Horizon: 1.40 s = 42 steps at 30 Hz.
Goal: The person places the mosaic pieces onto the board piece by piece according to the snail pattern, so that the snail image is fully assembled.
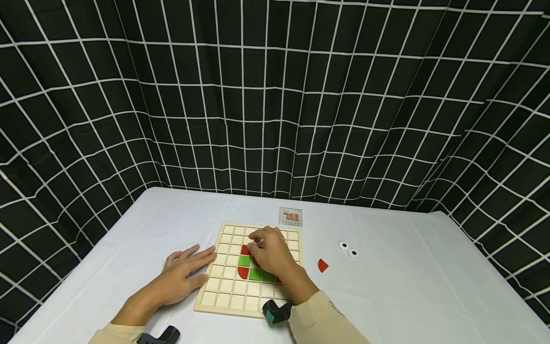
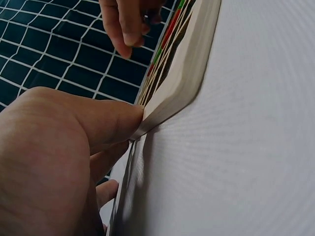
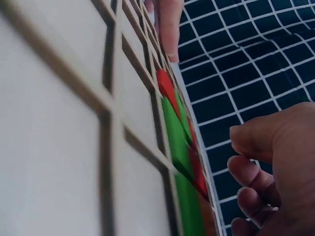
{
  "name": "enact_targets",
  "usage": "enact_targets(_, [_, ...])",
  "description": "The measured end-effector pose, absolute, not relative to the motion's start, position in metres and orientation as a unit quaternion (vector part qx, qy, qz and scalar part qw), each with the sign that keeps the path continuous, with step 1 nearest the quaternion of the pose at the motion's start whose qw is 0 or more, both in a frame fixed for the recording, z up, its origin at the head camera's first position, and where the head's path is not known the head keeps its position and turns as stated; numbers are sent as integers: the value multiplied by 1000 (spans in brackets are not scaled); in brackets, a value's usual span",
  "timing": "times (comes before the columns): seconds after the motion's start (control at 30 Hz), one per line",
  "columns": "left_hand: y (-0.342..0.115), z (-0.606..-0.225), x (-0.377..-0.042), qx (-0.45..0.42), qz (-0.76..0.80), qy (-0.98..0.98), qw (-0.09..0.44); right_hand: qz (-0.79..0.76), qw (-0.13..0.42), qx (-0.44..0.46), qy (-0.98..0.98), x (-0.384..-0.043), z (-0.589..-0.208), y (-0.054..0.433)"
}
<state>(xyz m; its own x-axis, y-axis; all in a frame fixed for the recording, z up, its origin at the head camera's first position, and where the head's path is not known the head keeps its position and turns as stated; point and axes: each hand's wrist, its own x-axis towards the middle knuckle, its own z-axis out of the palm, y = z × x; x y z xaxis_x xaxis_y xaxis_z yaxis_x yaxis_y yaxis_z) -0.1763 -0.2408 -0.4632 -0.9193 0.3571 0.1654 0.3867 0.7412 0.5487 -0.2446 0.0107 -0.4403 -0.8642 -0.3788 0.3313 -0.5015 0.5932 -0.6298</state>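
Note:
A wooden grid board lies on the table, with red and green pieces in its middle cells. My left hand rests at the board's left edge, fingers spread; in the left wrist view its thumb touches the frame near a corner. Over the middle of the board hovers my right hand, covering some cells. Its fingers are bent with a gap to the thumb, and the right wrist view shows no piece in its fingers. Beside the visible green piece sits a red quarter-round piece.
A small picture card lies behind the board. To the right are a loose red wedge and two white discs with black dots, one beside the other. A black grid-patterned curtain surrounds the white table.

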Motion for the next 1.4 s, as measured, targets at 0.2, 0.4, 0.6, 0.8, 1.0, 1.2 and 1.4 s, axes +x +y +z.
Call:
enact_targets(0.2, [-240, -462, -176, -200, -296, -934, 25, 410, 94, 239, -875, -242, -431, 30])
enact_targets(0.4, [-240, -464, -177, -201, -294, -934, 27, 416, 112, 235, -871, -236, -416, 50])
enact_targets(0.6, [-239, -465, -177, -202, -290, -935, 33, 410, 139, 234, -871, -231, -407, 71])
enact_targets(0.8, [-239, -466, -177, -205, -291, -934, 33, 393, 145, 214, -882, -227, -401, 94])
enact_targets(1.0, [-239, -467, -177, -207, -295, -932, 37, 385, 151, 200, -888, -224, -399, 117])
enact_targets(1.2, [-239, -467, -177, -208, -290, -933, 41, 404, 143, 196, -882, -223, -407, 138])
enact_targets(1.4, [-239, -466, -176, -204, -290, -934, 40, 424, 122, 209, -873, -225, -416, 154])
